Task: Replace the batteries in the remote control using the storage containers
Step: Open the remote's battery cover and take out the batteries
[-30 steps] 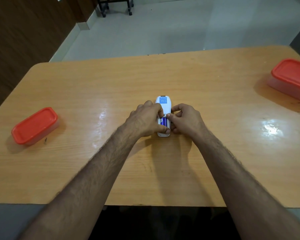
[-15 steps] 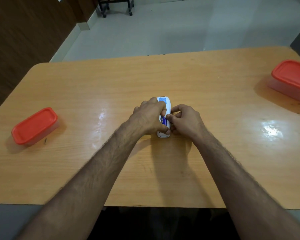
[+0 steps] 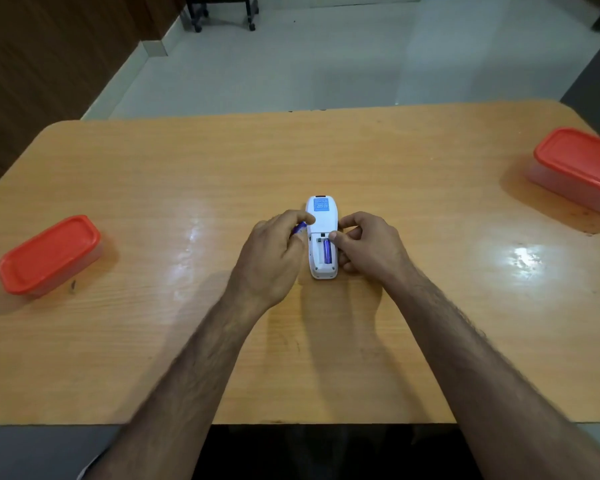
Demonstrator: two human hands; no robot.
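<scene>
Head view: remote control (image 3: pixel 321 233) face down at mid-table (image 3: pixel 413 161), back cover off, battery bay open. One purple battery (image 3: pixel 327 251) seated in the bay's right slot; left slot looks bare. Left hand (image 3: pixel 278 252) just beside the remote's left edge, fingers curled around a second purple battery (image 3: pixel 299 228), only its tip showing between thumb and forefinger. Right hand (image 3: pixel 368 244) pressed against the remote's right side, thumb tip at the top of the seated cell; fingers bent, but whether pinching that cell or merely bracing the case cannot be told. Cover itself not seen anywhere.

Left container (image 3: pixel 49 254) and right container (image 3: pixel 579 164), both lidded in red, well apart from the hands at opposite table edges; contents hidden.

Likely troubles from here: mixing spent and fresh cells, since both look alike in colour and nothing marks which box takes which. Dropping the held battery, round and prone to rolling on the glossy top. Needing a free hand to pry a lid while one is occupied. Prying the remaining cell too hard, bending the spring contact or skidding the remote.
</scene>
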